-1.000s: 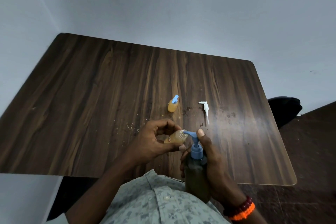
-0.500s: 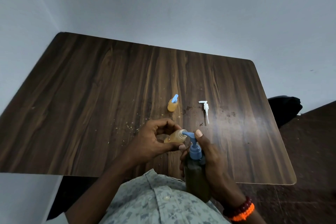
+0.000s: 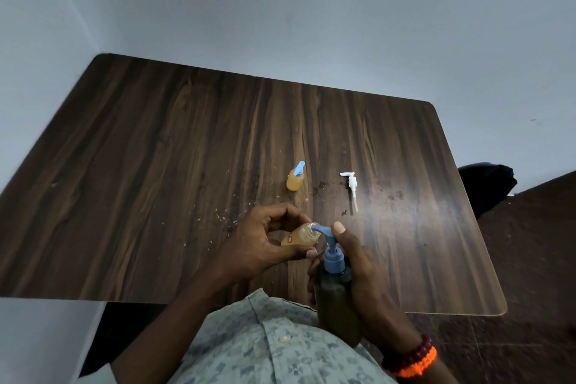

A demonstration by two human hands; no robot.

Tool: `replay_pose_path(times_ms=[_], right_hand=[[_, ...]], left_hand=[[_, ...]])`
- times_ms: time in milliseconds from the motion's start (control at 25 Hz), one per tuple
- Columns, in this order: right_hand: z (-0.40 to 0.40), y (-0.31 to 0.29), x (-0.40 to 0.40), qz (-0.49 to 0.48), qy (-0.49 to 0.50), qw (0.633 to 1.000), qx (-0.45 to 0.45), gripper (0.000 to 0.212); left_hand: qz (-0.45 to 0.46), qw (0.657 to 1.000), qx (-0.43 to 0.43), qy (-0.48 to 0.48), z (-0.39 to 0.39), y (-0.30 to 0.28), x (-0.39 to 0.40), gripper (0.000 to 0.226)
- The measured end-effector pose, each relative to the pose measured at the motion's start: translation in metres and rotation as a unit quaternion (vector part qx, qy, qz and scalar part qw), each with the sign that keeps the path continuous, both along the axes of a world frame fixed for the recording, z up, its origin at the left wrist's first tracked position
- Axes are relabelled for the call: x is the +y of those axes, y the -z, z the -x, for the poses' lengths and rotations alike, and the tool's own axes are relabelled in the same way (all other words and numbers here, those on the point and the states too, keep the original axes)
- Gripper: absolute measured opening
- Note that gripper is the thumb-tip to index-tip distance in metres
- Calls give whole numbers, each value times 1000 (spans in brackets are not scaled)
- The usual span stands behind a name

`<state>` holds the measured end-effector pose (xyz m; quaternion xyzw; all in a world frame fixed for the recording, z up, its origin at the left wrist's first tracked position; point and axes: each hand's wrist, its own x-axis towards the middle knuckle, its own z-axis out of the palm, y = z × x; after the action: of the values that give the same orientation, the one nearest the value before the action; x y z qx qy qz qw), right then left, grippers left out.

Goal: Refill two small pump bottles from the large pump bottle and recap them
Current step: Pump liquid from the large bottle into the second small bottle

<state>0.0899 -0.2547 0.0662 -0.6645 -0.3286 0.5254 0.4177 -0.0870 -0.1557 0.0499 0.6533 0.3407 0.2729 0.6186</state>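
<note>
Hands' grip: left (image 3: 265,243) clamps one of two small bottles (image 3: 300,235), right (image 3: 358,262) clamps one large bottle (image 3: 336,305).

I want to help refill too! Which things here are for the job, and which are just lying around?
For the job:
big bottle, right hand gripping it
open small bottle, left hand holding it
capped small bottle
white pump

Just lying about:
crumbs on the table
black thing beyond the table

On the counter (image 3: 156,181), a capped bottle (image 3: 295,181) stands at 12 o'clock; a loose pump (image 3: 351,189) lies at its 3 o'clock. Nearer, at 6, an open bottle (image 3: 300,234) sits left of the big bottle (image 3: 338,302).
</note>
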Motion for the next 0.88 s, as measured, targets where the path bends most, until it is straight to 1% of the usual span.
replay_pose_path(times_ms=[80,160,240,360,400,520,640,760,880], right_hand=[[0,2,-3,12,11,1000,2,93],[-1,2,-5,16,26,1000,2,99],[-1,1,-4,7,20,1000,12,90],[1,-6,0,9,10,1000,6,68],[1,-7,0,5,5,1000,6,67],[2,-8,-2,18,27,999,-5,92],[0,-5,-5,22,40,999,-10,85],[3,-9,-1,13,9,1000,4,78],[2,-11,2,9,-20,1000,2,84]], left_hand=[[4,1000,6,3,0,1,0,37],[3,1000,14,8,0,0,-1,37],[3,1000,10,9,0,0,-1,37],[-4,1000,3,7,0,-1,1,36],[-3,1000,-1,7,0,-1,1,36],[6,1000,-7,10,1,-1,1,36],[4,1000,-2,13,1,-1,0,38],[8,1000,-5,10,1,0,1,38],[5,1000,-10,5,2,-1,4,39]])
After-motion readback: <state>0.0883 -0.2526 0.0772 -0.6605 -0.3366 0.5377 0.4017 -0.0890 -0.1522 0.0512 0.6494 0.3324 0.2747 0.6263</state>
